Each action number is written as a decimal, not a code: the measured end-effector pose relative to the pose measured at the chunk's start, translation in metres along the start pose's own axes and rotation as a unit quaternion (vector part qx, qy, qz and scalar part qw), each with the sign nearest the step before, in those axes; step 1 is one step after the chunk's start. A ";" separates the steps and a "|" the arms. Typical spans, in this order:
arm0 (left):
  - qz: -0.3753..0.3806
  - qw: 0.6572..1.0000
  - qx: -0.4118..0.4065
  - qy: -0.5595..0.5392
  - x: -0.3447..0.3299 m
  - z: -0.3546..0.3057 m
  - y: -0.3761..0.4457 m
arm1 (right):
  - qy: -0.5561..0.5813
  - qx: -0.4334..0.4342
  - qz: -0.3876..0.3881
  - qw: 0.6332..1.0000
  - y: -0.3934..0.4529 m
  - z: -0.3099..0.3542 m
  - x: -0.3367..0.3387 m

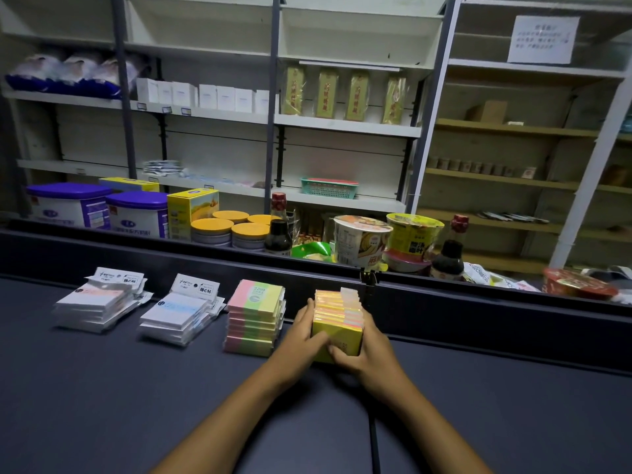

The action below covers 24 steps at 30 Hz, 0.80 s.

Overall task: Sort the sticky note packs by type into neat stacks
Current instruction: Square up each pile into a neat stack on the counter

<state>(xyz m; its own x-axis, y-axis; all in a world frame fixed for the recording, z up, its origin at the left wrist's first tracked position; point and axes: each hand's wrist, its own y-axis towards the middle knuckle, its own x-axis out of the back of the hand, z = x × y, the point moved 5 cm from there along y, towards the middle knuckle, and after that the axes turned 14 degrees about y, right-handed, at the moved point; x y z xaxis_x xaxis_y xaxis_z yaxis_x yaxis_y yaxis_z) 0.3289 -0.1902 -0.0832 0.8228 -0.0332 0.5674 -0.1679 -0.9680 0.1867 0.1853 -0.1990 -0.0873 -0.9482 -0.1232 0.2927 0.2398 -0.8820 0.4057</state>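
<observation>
1. The dark counter (102,388) carries four stacks in a row near its far rail, one per type.
2. Two white stacks (99,302) (181,316) sit left; the pastel stack (254,316) is beside them.
3. The yellow stack (338,323), rightmost, is being squared.
4. The left hand (301,340) and right hand (366,350) curl round its sides, pressing inward to align the packs.

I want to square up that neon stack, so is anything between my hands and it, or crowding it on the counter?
Nothing visible stands between: the left hand and right hand already clasp the neon stack from both sides. The pink-green-yellow stack sits close beside the left hand, and the counter's back rail runs just behind.
</observation>
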 end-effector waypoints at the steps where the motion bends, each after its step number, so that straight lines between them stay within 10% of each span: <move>1: 0.012 1.000 0.000 0.002 -0.002 0.000 0.000 | 0.002 -0.005 0.006 1.000 -0.001 -0.002 -0.001; 24: 0.005 0.980 0.005 -0.198 0.014 -0.002 -0.002 | 0.246 -0.102 -0.018 0.964 0.006 0.005 0.020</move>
<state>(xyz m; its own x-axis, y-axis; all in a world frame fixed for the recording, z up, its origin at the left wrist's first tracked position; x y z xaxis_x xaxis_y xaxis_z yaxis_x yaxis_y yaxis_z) 0.3398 -0.1884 -0.0743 0.9677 -0.1345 0.2130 -0.1730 -0.9695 0.1735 0.1692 -0.2046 -0.0751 -0.9512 -0.2469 -0.1850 0.2063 -0.9549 0.2136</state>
